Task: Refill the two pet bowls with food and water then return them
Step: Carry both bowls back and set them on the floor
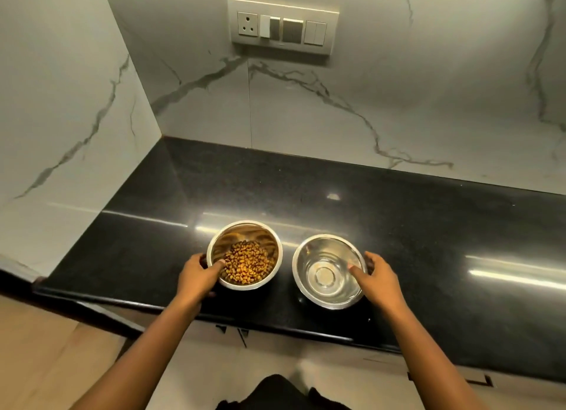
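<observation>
Two steel bowls stand side by side near the front of a black counter (428, 232). The food bowl (263, 235) on the left holds brown kibble (246, 264). The water bowl (309, 250) on the right holds clear water. My left hand (199, 275) grips the left rim of the food bowl, thumb hooked inside over the edge. My right hand (378, 276) grips the right rim of the water bowl, thumb inside the rim. Both bowls seem to rest on the counter.
Marble-look walls close in the counter at the left and back. A switch plate with a socket (283, 26) sits on the back wall. Below the counter's front edge are pale cabinet fronts (275, 348) with dark handles.
</observation>
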